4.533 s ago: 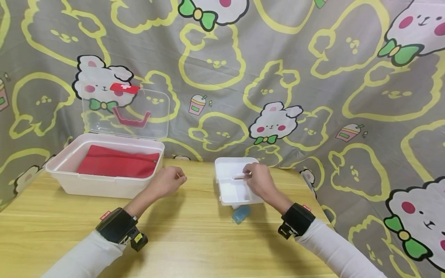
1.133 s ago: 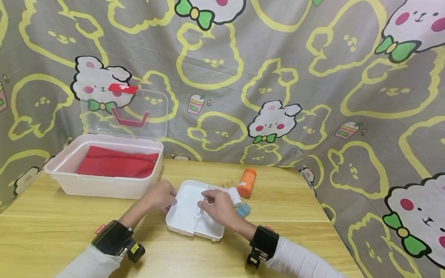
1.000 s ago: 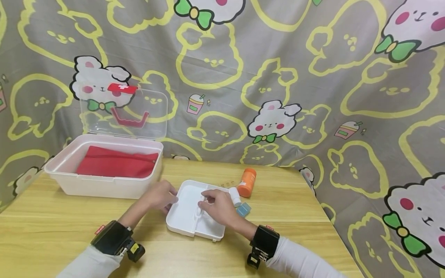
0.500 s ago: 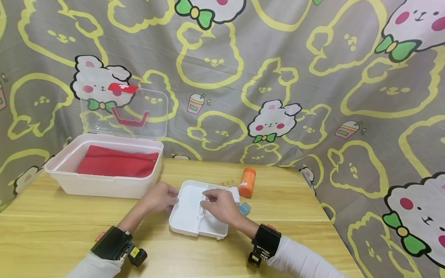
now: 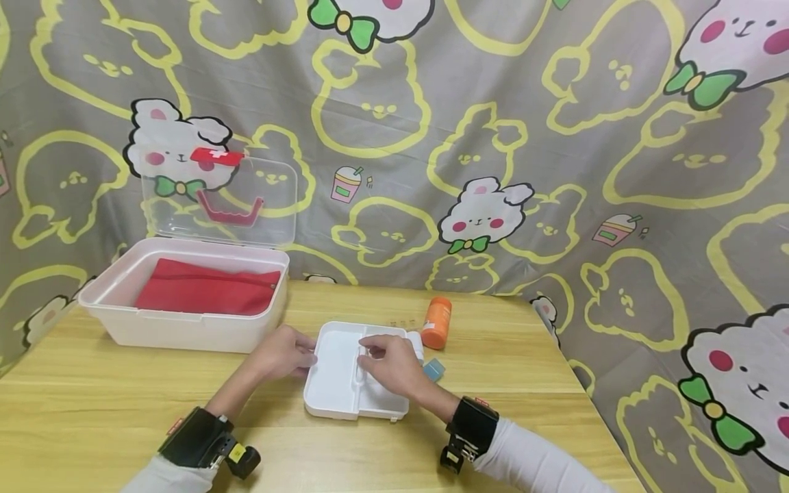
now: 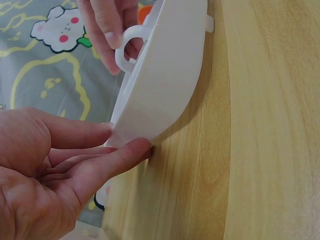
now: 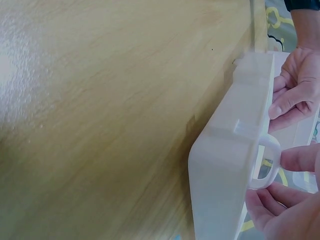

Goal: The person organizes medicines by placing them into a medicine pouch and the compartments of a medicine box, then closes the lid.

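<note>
A white divided tray (image 5: 333, 370) with a loop handle (image 7: 270, 162) in its middle lies low over the wooden table. My right hand (image 5: 391, 364) pinches that handle between thumb and fingers. At the tray's left edge, my left hand (image 5: 285, 352) pinches the rim, its thumb against the outer wall in the left wrist view. Just right of the tray lie an orange bottle (image 5: 437, 322), a small white bottle (image 5: 416, 342) partly hidden behind the tray and right hand, and a small blue item (image 5: 434, 370).
On the left stands a translucent case (image 5: 185, 332) with its clear lid (image 5: 277, 205) raised and a red zippered pouch (image 5: 206, 287) inside. Small tan pieces (image 5: 403, 323) lie behind the tray. A patterned curtain (image 5: 394, 137) hangs behind the table (image 5: 345, 459).
The tray has come left and nearer from the right, uncovering the bottles; my left hand has taken its edge. In the last second the tray has turned slightly and shifted a little right.
</note>
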The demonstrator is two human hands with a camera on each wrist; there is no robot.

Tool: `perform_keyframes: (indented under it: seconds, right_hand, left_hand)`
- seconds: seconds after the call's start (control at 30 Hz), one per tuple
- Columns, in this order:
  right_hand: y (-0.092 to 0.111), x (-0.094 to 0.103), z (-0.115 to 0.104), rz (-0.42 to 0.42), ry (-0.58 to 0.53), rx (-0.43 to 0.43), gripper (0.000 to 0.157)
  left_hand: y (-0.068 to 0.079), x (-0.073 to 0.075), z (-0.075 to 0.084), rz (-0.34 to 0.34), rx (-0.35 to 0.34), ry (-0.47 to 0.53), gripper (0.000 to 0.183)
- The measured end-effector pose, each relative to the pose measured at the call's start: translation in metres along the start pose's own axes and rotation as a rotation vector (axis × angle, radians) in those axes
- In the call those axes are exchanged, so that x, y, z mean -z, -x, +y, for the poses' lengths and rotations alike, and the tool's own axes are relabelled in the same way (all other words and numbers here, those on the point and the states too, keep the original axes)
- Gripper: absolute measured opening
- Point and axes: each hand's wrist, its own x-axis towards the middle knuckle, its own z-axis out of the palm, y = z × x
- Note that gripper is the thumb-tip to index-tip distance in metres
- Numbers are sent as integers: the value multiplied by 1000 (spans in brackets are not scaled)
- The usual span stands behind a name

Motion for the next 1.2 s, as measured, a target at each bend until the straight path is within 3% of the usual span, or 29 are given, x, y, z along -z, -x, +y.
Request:
perform_keyframes:
  seconds: [0.23,0.43,0.83,1.2]
  right_hand:
    - [-5,5,-1,-30,38,25,29]
    - [-14,24,-2,-76,71,-16,30]
    - [-54,88,16,139,222,-165,29]
    - [-73,117,62,133,353,-329,48]
  left_hand:
    - [1,0,-2,-9,-6,53,33]
    - [1,1,-1,-21,10,72,34]
    - [0,1,-3,-24,11,68,34]
    - [0,0,-5,-32,1,82,33]
